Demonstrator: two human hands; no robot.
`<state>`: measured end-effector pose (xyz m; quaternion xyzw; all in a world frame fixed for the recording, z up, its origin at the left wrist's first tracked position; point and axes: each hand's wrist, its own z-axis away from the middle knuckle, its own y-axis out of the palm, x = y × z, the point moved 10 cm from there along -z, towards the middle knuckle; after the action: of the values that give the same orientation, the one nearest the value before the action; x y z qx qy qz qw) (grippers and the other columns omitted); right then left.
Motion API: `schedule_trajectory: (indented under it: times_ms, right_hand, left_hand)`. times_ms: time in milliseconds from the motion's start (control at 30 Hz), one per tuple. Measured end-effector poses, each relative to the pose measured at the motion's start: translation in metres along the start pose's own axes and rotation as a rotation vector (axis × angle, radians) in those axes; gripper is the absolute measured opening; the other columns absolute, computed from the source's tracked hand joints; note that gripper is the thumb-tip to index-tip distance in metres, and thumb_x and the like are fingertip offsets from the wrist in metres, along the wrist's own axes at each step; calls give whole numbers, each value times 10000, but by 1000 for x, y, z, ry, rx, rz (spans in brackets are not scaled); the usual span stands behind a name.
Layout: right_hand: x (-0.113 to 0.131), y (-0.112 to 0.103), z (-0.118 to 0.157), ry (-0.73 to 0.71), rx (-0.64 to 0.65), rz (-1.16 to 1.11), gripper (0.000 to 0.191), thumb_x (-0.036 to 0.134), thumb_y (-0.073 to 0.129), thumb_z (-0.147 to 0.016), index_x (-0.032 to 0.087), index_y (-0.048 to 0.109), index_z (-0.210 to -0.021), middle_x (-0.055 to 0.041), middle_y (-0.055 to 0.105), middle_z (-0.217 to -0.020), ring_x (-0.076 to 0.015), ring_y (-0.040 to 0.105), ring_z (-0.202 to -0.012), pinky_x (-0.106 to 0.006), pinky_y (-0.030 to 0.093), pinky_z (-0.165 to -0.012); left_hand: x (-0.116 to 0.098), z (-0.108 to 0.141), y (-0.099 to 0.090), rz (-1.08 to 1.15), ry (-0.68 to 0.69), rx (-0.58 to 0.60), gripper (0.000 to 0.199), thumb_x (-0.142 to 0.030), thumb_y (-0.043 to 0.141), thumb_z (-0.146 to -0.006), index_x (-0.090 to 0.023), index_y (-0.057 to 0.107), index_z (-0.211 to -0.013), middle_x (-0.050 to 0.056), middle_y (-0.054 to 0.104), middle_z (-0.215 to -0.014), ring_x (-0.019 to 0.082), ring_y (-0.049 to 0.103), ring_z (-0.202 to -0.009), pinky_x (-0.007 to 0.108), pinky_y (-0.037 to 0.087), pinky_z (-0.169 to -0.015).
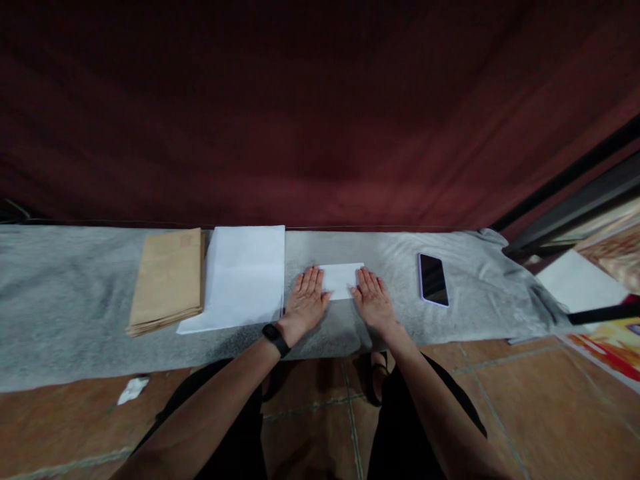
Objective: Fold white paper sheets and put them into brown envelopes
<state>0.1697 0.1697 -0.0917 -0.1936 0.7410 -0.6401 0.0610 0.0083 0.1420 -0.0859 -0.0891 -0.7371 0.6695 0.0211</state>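
Observation:
A small white sheet of paper [341, 281], apparently folded, lies flat on the grey cloth [395, 267] in front of me. My left hand [306, 301] rests flat on its left end, fingers stretched forward and thumb on the near edge. Over the right end lies my right hand [373, 298], also flat, with its fingers extended. Neither hand grips anything; both press down on the paper. To the left of my left hand are white sheets of paper [250, 277], spread with their edges slightly out of line.
A stack of brown envelopes [169, 277] sits at the far left. A phone [433, 280] lies right of my hands. Behind the narrow cloth-covered surface hangs a dark red cloth [320, 133]. A crumpled white scrap [133, 390] is on the tiled floor [320, 427].

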Motion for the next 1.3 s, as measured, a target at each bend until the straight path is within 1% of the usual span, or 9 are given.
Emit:
schedule_trajectory:
  times_ms: [167,300,433,567,700,833,1000,1167,1300]
  right_hand:
    - [-8,1,3,24,45,-7,599,399,304,-1063,102,308,-1583,-154,321,-1640,-284,320,-1508,-501,251,-1222]
    - [-9,-4,0,43,43,-16,584,383,282,-1064,100,337,-1572,-146,329,-1640,-291,307,-1514,-513,226,-1231]
    - [10,-7,-5,-36,57,-80,581,375,232,-1073,105,319,-1580,-120,303,-1655,-253,259,-1539,-469,220,-1249]
    - [38,1,-4,-169,117,-143,566,365,212,-1077,130,338,-1577,-97,309,-1654,-204,266,-1538,-433,238,-1254]
    - [47,6,-1,-173,126,-117,557,363,233,-1078,139,342,-1576,-95,314,-1650,-214,273,-1537,-451,220,-1258]
    - [47,7,-1,-139,118,-71,550,375,278,-1077,165,332,-1583,-84,288,-1658,-225,268,-1539,-451,211,-1260]
    - [45,4,-2,-104,91,-49,542,384,321,-1075,180,351,-1576,-82,292,-1655,-233,286,-1532,-446,230,-1253]
    - [29,0,-1,-21,48,-31,544,354,326,-1070,152,346,-1575,-106,322,-1641,-249,325,-1514,-461,260,-1235]
    - [10,-4,1,43,21,-12,556,352,326,-1065,116,354,-1568,-134,338,-1632,-280,359,-1493,-476,259,-1226]
  left_hand:
    - [-3,2,-7,17,8,-34,642,-353,313,-1012,-40,295,-1572,180,312,-1636,279,223,-1551,508,162,-1268]
    - [-18,0,-11,18,102,-43,598,-250,338,-989,-65,342,-1558,137,332,-1640,253,219,-1552,475,160,-1278]
    - [-28,0,-11,14,161,-48,573,-172,322,-978,-32,376,-1531,160,351,-1628,239,246,-1544,449,201,-1274]
    - [-31,0,-10,11,185,-41,559,-152,322,-971,-4,407,-1504,197,378,-1604,250,281,-1531,453,226,-1267]
    - [-26,-3,-5,25,166,11,564,-194,309,-986,-4,396,-1510,198,366,-1610,267,305,-1520,447,231,-1260]
    - [-18,-8,3,65,146,52,588,-265,303,-1001,-53,357,-1547,164,340,-1632,255,270,-1535,440,220,-1262]
    - [-12,-14,7,82,109,0,613,-306,301,-1003,-95,309,-1579,135,309,-1651,236,215,-1554,430,169,-1276]
    - [-3,-13,6,75,71,-7,641,-377,279,-1015,-98,274,-1592,143,313,-1647,248,231,-1550,452,217,-1259]
    - [6,-12,5,43,39,5,641,-390,264,-1022,-74,304,-1578,160,327,-1637,255,247,-1545,448,224,-1255]
